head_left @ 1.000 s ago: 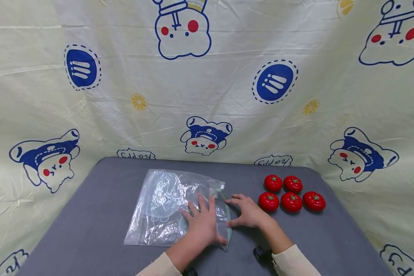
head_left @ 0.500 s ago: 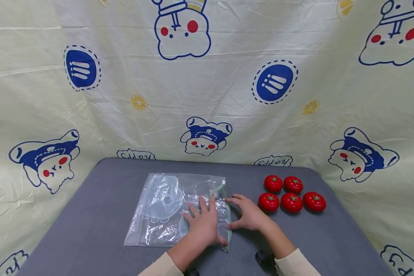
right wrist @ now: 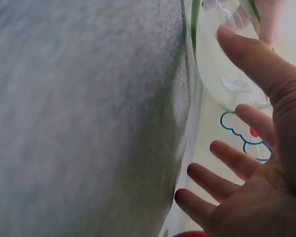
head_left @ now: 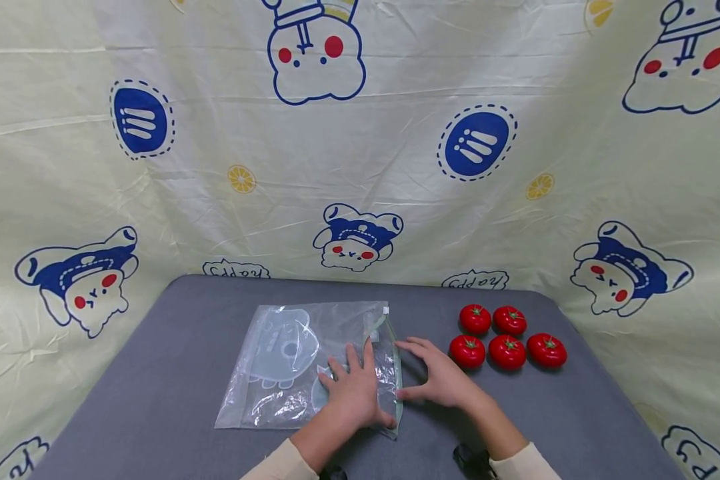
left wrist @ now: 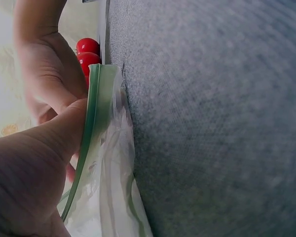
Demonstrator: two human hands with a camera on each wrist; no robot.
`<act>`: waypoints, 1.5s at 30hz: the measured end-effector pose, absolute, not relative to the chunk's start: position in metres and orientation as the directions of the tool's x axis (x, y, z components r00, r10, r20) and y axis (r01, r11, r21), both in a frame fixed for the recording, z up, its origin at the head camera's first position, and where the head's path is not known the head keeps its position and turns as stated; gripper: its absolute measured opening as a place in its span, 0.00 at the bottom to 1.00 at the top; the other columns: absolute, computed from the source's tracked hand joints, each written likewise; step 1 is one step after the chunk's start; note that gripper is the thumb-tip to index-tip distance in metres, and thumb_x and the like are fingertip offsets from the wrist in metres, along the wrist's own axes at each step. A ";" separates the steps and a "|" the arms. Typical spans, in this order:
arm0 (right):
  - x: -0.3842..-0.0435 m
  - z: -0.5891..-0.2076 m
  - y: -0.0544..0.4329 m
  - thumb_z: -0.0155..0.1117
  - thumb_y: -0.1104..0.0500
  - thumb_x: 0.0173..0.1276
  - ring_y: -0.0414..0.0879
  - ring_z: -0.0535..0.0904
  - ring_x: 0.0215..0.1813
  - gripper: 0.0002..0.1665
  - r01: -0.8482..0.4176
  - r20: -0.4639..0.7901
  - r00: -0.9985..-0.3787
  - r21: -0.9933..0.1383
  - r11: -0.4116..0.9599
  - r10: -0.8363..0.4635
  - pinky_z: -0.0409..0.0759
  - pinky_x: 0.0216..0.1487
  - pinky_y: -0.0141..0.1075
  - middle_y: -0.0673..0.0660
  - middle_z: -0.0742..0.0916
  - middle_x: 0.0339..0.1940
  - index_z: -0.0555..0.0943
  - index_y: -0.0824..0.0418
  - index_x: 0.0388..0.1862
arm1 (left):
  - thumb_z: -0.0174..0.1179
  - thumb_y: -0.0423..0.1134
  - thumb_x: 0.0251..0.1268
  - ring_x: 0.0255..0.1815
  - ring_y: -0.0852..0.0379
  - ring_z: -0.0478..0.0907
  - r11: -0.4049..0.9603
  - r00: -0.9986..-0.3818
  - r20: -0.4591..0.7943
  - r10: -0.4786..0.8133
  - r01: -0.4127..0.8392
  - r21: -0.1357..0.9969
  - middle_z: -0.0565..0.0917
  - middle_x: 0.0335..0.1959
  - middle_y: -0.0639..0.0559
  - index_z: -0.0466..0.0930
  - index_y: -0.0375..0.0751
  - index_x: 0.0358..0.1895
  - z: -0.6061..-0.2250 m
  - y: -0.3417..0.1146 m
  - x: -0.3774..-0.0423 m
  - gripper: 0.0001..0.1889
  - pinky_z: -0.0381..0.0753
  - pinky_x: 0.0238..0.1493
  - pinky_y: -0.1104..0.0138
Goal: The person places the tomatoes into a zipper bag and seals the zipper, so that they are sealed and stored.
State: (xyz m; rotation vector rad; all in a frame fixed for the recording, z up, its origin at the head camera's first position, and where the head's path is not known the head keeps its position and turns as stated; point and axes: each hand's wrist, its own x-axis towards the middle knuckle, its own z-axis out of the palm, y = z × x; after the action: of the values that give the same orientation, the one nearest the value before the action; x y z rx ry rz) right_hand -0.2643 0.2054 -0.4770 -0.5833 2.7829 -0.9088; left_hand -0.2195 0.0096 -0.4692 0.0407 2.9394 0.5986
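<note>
A clear zip bag [head_left: 285,350] with pale printed shapes lies flat, its green-edged mouth facing right. My left hand [head_left: 354,393] rests on the bag near that mouth, fingers spread. In the left wrist view, the left thumb lies against the green zip strip [left wrist: 90,116], and the mouth gapes. My right hand [head_left: 438,377] is at the mouth's right side, thumb and fingers spread apart. The right wrist view shows its thumb [right wrist: 251,54] by the gaping mouth and no object in its palm. Whether the right fingertips touch the plastic, I cannot tell.
Several red tomatoes [head_left: 507,351] sit in two rows right of my right hand. Everything rests on a grey cloth-covered table [head_left: 174,360]. Behind it hangs a pale printed curtain [head_left: 192,213].
The bag's left part has settled flatter and its far mouth corner has lifted slightly. My right hand has shifted a little right. My left hand has barely moved.
</note>
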 end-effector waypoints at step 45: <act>-0.249 -0.469 0.350 0.76 0.66 0.63 0.29 0.74 0.65 0.26 -0.334 0.478 -0.864 -0.779 0.531 0.159 0.70 0.61 0.13 0.50 0.82 0.65 0.83 0.63 0.61 | 0.88 0.62 0.21 0.78 0.18 0.50 0.920 -0.991 -0.129 0.044 -0.010 0.391 0.56 0.82 0.32 0.42 0.50 0.84 -0.474 0.010 -0.218 0.80 0.54 0.70 0.24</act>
State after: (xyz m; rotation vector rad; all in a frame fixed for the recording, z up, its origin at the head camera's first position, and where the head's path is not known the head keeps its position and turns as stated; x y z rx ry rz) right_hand -0.2493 0.3504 -0.4689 -0.1982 3.1668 -1.8219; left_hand -0.2181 0.0103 -0.4736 0.0258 2.9456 0.6015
